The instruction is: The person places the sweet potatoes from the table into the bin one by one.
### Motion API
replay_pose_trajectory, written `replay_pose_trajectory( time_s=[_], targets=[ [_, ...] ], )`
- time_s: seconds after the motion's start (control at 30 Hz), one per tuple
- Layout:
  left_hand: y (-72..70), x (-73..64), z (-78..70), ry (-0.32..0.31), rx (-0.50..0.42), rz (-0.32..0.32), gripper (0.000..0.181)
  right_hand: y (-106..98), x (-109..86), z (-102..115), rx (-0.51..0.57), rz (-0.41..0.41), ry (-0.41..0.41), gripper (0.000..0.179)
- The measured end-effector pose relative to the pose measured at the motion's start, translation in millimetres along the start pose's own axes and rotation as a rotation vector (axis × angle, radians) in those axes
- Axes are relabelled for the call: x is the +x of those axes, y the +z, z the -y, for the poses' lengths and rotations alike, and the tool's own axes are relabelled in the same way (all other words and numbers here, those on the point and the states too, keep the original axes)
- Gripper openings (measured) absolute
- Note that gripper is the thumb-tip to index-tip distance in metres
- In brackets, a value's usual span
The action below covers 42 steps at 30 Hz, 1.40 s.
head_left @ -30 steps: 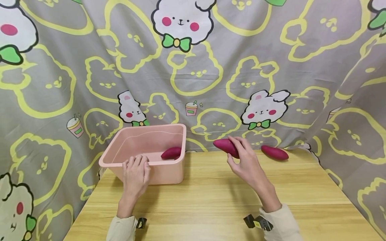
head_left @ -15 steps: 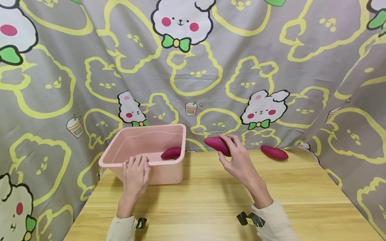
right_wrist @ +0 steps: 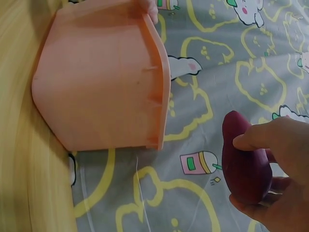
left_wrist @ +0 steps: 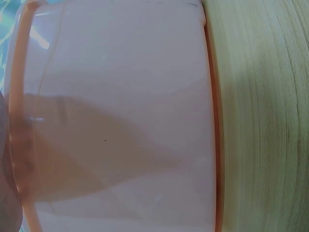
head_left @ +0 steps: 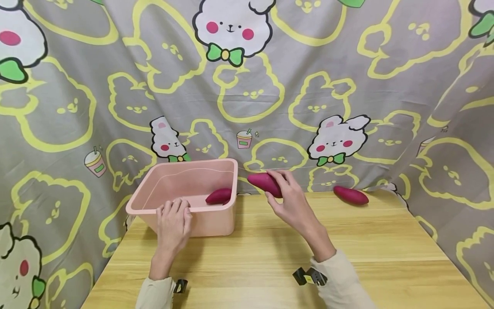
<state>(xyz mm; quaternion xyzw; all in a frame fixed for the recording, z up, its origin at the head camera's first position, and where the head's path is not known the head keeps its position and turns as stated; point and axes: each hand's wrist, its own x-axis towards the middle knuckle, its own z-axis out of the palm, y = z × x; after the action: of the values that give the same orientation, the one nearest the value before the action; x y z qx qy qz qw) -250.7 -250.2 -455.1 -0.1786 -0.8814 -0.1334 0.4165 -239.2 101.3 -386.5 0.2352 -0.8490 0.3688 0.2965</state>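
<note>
My right hand (head_left: 290, 201) grips a purple sweet potato (head_left: 264, 182) between thumb and fingers, held up in the air to the right of a pink plastic bin (head_left: 216, 221). In the right wrist view the same sweet potato (right_wrist: 245, 164) points its narrow end up, beside the bin's outer wall (right_wrist: 101, 82). My left hand (head_left: 173, 225) holds the bin's near rim, its fingers curled over the edge. Inside the bin, at the right end, lies another sweet potato (head_left: 219, 196). The left wrist view is mostly filled by the bin's side wall (left_wrist: 120, 116).
A further sweet potato (head_left: 351, 195) lies on the wooden table (head_left: 254, 262) at the back right. Behind the table hangs a grey curtain (head_left: 270, 107) with cartoon prints, close to the table's back edge. Small black cameras are strapped to both wrists.
My right hand has moved left toward the bin, carrying the sweet potato with it. The left hand, the bin and the other sweet potatoes have stayed where they were.
</note>
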Motion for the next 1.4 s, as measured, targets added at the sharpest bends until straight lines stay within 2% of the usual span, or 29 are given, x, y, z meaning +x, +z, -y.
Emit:
replay_pose_trajectory(
  time_s=[0.57,1.0,1.4],
  targets=[
    [0.4,-0.9,0.7,0.004,-0.007,-0.009,0.032,25,21.6,21,0.04,0.033,-0.028,0.058],
    [1.0,-0.8,0.1,0.007,-0.006,-0.012,0.03,43,34.5,36,-0.01,0.063,-0.09,0.054],
    [0.9,-0.9,-0.1,0.006,-0.009,-0.009,0.031,61,41.4,42,-0.047,0.116,-0.092,0.05]
  ],
)
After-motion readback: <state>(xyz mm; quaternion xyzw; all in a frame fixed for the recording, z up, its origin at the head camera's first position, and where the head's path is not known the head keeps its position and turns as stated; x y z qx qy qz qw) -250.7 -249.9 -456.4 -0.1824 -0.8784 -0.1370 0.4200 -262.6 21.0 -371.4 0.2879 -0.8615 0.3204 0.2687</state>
